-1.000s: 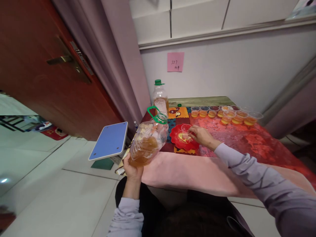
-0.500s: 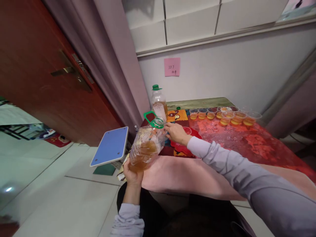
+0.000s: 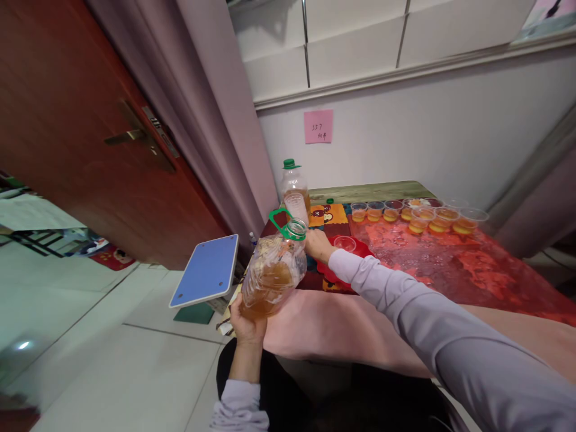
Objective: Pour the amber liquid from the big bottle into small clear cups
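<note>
Tilted just above the left grip [image 3: 247, 324], which cups its base, the part-filled plastic jug [image 3: 272, 276] is probably heavy, slick and squeezable, best borne from below and steadied near its neck, where I cannot tell whether the right grip [image 3: 318, 245] grasps anything.

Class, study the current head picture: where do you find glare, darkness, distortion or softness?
All in the head view: glare spot on the floor, lower left; glints on the red table cover, pale highlights on the held bottle; the lap very dark; the door leaning, likely from camera tilt and wide-angle distortion; the pink note, its lower writing soft.
</note>
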The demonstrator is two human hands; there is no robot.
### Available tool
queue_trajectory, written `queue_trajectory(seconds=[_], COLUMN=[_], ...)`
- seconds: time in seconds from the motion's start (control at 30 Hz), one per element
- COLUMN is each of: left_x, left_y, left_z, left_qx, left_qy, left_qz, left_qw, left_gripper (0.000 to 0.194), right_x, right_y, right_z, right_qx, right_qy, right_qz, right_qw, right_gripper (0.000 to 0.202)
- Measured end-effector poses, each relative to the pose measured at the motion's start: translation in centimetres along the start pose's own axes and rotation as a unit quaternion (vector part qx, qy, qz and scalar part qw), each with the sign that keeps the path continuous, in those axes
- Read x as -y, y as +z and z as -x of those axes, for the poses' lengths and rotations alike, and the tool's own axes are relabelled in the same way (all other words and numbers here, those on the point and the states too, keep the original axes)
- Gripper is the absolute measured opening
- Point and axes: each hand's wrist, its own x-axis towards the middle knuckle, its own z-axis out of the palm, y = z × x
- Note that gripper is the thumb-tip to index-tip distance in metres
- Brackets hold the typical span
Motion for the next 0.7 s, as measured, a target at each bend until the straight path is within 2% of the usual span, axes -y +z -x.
queue_trajectory(seconds=[0.13,0.2,0.23,0.27,0.33,0.4,0.47,0.57,0.7], left_x=[0.1,0.1,0.0,0.0,-0.2,-0.3,-0.4,-0.4,-0.4], left_y=[0.1,0.2,0.3,0.5,0.7,1.0,1.3,1.9,2.7], left_z=[0.1,0.2,0.3,0.4,0.5,0.7,0.9,1.3,1.8], left_qx=[-0.008,-0.011,-0.013,-0.015,-0.016,-0.01,-0.006,-0.01,-0.008], left_qy=[-0.007,-0.006,-0.005,-0.004,0.001,0.007,0.012,0.016,0.019], left_qz=[0.005,0.005,0.004,0.002,-0.004,-0.012,-0.019,-0.025,-0.043], left_qw=[1.0,1.0,1.0,1.0,1.0,1.0,1.0,1.0,0.999], left_gripper=[0.034,0.033,0.032,0.032,0.033,0.037,0.037,0.035,0.038], right_x=[0.2,0.5,0.8,1.0,1.8,2.4,2.8,2.7,1.8], right_y=[-0.3,0.4,1.1,2.0,3.8,5.5,6.6,7.2,7.3], right_z=[2.8,5.0,6.2,7.3,9.3,10.5,11.1,11.0,10.4], right_qx=[-0.068,-0.133,-0.169,-0.203,-0.236,-0.227,-0.207,-0.179,-0.159], right_qy=[0.032,0.04,0.043,0.047,0.05,0.036,0.01,-0.027,-0.031], right_qz=[-0.038,-0.122,-0.2,-0.297,-0.483,-0.596,-0.655,-0.694,-0.703], right_qw=[0.996,0.983,0.964,0.932,0.842,0.77,0.727,0.697,0.693], right_gripper=[0.039,0.041,0.041,0.04,0.042,0.05,0.062,0.083,0.1])
